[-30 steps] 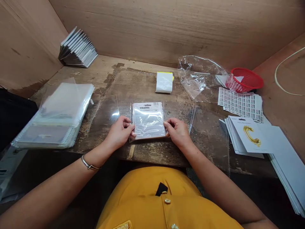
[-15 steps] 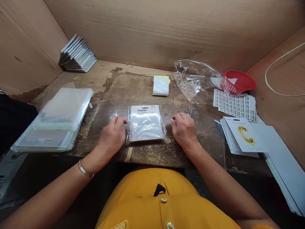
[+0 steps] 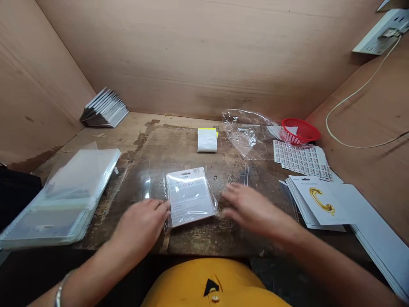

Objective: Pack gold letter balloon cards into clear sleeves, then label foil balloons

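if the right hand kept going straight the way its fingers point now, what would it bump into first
Most likely the near side edge of the clear-wrapped packet, just beyond the fingertips of the right hand; blur and unclear height mean it might pass over.

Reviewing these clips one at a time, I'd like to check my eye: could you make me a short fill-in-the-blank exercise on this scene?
1. The wrapped pack lies ____ the left hand and the right hand.
2. The basket at the back right is coloured ____.
3. The gold letter on the top card is a ____.
4. The person wears a bracelet on the ____ side.

Missing words: between; red; C; left.
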{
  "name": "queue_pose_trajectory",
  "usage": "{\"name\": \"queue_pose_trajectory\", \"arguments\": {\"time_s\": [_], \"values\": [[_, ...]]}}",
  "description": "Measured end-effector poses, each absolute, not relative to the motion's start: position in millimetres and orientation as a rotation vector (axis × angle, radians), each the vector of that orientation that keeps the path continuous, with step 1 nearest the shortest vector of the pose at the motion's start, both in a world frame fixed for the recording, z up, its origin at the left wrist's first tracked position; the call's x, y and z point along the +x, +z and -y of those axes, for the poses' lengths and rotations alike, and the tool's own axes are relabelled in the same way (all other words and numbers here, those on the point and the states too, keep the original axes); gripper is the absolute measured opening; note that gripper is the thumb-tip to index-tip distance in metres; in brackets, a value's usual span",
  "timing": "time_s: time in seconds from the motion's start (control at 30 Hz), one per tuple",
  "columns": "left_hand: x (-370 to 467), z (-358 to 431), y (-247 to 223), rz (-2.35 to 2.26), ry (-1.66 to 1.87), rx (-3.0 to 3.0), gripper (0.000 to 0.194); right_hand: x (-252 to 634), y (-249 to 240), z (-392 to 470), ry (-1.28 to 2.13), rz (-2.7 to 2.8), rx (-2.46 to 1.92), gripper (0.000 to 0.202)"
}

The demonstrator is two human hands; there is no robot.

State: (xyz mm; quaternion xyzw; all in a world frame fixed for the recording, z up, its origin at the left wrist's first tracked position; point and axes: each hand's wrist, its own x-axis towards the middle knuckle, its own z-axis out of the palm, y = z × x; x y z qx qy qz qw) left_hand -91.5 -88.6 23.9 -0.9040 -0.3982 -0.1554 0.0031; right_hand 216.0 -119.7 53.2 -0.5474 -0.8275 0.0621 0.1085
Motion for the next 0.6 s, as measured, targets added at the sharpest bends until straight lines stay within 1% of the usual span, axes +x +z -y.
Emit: {"name": "queue_pose_trajectory", "arguments": {"time_s": [0.03, 0.1, 0.17, 0.2, 0.23, 0.27, 0.37, 0.47, 0.6], "values": [[-87.8, 73.8, 40.4, 1.288, -0.516, -2.884, 0.03, 224.6, 68.4, 98.7, 0.16, 2.304, -1.632, 0.026], [-69.0, 36.9, 69.5, 1.46, -0.815, -2.96, 0.024, 235.3, 91.0, 45.0, 0.061, 1.948, -1.722, 0.026], [-37.4, -5.5, 86.5, 1.803, -1.253, -3.018, 0.027, 236.7, 98.3, -15.3, 0.105, 1.647, -1.797, 0.017], [-19.2, -26.8, 89.3, 2.04, -1.48, -2.993, 0.029, 234.8, 96.1, -43.8, 0.206, 1.536, -1.886, 0.013], [-1.0, -47.2, 88.5, 2.311, -1.73, -2.86, 0.031, 232.2, 91.0, -69.6, 0.255, 1.493, -1.933, 0.013], [16.1, -65.9, 84.8, 2.399, -1.783, -2.807, 0.033, 229.4, 83.7, -91.6, 0.294, 1.456, -1.976, 0.015], [54.2, -108.7, 64.1, 2.555, -1.823, -2.755, 0.026, 224.0, 59.2, -133.5, 0.397, 1.382, -2.064, 0.019], [71.1, -133.3, 42.6, 2.691, -1.857, -2.729, 0.026, 224.0, 43.2, -149.3, 0.509, 1.321, -2.096, 0.024], [75.9, -154.0, 27.5, 2.825, -2.0, -2.613, 0.03, 223.1, 38.9, -154.1, 0.697, 1.28, -2.03, 0.031]]}}
